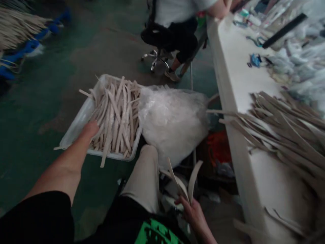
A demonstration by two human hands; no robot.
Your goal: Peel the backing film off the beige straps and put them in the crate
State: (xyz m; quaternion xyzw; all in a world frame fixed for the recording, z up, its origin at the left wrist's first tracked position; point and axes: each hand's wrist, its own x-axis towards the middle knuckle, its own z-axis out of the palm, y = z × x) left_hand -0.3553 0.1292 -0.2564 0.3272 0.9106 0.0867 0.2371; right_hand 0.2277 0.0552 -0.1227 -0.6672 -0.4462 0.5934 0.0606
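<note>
Head view: floor on the left, white table on the right, everything a bit blurry.
Far left: bundles (17,25) of pale strips with blue ends on the green floor, well away from both hands.
Left hand (89,131): arm reached out, hand on the near-left side of the heap in the tray. The fingertips are buried under strips, so I honestly can't tell if they're pinching anything.
White tray (76,125): sits on the floor, packed with tan strips (119,115).
Strip direction: the long axis mostly runs away from the person, roughly in line with the left forearm. The left hand is the near one by far.
Plastic bag (172,122): crumpled, right up against the tray's right side.
Right hand (194,211): low by the knee, fingers closed around a few curved strips (182,184) that fan upward.
Table (238,78): has a loose pile (284,128) of strips hanging over its edge.
Co-worker (177,30): seated on a rolling chair at the top.
</note>
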